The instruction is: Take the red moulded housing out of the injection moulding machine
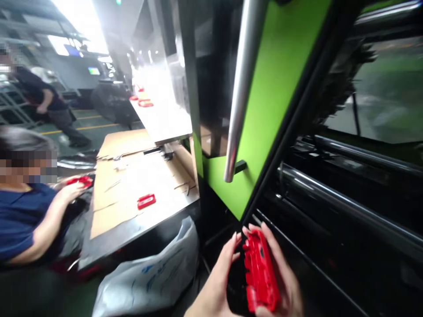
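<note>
Low beside the green machine door [264,110], a red moulded part [259,273] is cradled edge-up in the curled right hand [284,281] and steadied by the left hand [218,286], fingers apparently open, perhaps for inspection.

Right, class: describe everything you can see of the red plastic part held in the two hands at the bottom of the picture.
The red plastic part is a long, moulded piece, glossy, with ribs and notches along its left edge and small openings on its face. It stands nearly upright, tilted a little. The right hand cups it from behind and the right, fingers over its top end; the left hand touches its left edge. It sits before the machine's dark opening.
</note>
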The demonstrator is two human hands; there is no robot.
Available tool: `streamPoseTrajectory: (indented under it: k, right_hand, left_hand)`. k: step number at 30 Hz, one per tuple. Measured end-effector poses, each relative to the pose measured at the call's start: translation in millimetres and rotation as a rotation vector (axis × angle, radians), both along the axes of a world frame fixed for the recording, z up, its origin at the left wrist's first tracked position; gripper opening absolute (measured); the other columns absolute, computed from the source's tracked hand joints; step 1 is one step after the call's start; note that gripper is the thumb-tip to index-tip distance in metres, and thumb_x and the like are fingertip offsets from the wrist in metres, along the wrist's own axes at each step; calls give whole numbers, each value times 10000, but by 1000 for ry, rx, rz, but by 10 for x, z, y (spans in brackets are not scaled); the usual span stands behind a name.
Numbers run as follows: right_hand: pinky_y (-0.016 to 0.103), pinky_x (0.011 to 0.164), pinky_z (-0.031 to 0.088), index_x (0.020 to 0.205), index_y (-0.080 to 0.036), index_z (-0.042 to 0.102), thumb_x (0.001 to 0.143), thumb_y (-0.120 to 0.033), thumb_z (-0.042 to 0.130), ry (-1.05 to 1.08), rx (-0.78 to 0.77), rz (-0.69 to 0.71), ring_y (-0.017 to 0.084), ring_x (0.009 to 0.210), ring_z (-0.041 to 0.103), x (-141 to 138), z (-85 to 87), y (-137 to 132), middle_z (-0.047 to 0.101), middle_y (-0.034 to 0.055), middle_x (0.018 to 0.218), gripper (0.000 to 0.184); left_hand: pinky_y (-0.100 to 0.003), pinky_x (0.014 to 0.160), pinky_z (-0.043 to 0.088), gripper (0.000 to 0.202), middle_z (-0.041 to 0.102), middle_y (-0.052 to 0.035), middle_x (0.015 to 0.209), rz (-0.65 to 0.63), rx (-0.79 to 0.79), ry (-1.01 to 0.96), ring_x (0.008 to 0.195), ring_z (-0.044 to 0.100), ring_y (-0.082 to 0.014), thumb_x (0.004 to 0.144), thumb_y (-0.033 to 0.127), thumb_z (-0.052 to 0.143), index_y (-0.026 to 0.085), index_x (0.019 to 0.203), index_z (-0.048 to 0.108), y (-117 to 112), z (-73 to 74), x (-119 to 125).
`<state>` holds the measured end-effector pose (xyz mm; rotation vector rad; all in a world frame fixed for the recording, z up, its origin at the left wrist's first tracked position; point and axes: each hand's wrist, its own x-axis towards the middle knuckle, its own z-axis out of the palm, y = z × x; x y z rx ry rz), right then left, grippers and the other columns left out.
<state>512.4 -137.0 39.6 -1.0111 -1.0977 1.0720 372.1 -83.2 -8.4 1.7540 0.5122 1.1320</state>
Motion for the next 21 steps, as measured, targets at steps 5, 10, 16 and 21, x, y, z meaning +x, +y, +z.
streamPoseTrajectory:
  k: [5,10,16,21]
  right_hand:
    - [443,1186,370,1527,-311,309,698,-558,797,256,169,230,322,1471,296,-236,252,233,330,69,1590,994]
    - [402,1220,313,1478,-348,405,655,-544,840,366,128,331,286,1503,224,-298,315,339,357,16,1578,951]
    - [446,1255,229,1476,-324,415,685,-461,837,479,77,387,279,1522,158,-333,286,400,300,-3,1601,907]
    - [384,1260,205,1469,-360,414,672,-516,838,420,57,413,247,1510,212,-362,352,466,322,-18,1595,916]
  left_hand:
    - [-555,1187,325,1234,334,-183,1564,158,-39,-69,1415,376,-380,627,517,875,281,1575,121,-117,418,-271]
    - [-553,1177,355,1278,344,-194,1546,313,1,-68,1392,406,-385,617,375,918,254,1578,84,-206,554,-270]
    - [-568,1165,389,1227,344,-211,1531,360,46,-32,1381,415,-400,651,365,897,228,1578,105,-145,547,-328]
    - [-611,1147,404,1200,371,-223,1504,387,135,-36,1368,423,-420,650,352,897,220,1573,143,-91,583,-373]
